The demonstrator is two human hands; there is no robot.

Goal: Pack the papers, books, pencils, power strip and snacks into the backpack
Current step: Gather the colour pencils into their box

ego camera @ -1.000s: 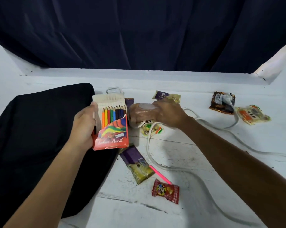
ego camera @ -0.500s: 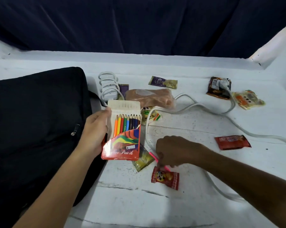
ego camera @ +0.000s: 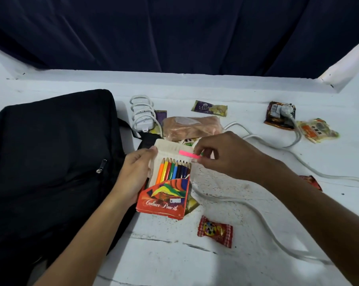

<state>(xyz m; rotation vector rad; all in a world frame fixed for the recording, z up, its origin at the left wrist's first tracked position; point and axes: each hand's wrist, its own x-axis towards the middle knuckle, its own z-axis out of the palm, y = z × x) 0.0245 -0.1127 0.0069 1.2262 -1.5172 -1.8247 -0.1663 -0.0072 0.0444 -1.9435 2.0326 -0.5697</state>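
Note:
My left hand (ego camera: 133, 174) grips an open red box of colour pencils (ego camera: 166, 186) above the table, its flap up and several pencil tips showing. My right hand (ego camera: 226, 155) pinches a pink pencil (ego camera: 187, 154) and holds it level across the top of the box. The black backpack (ego camera: 50, 162) lies flat at the left, zipper pull visible. A white power strip (ego camera: 141, 114) with coiled cable sits behind the box; its cord (ego camera: 257, 211) trails across the table to the right.
Snack packets lie around on the white table (ego camera: 257, 261): a brown bag (ego camera: 191, 127), a purple bar (ego camera: 209, 108), a dark packet (ego camera: 279, 114) under the plug, an orange packet (ego camera: 316, 131), a red sweet (ego camera: 215, 231). A dark curtain hangs behind.
My right hand left the brown bag, reached down to the pink pencil on the table, picked it up and brought it to the top of the pencil box.

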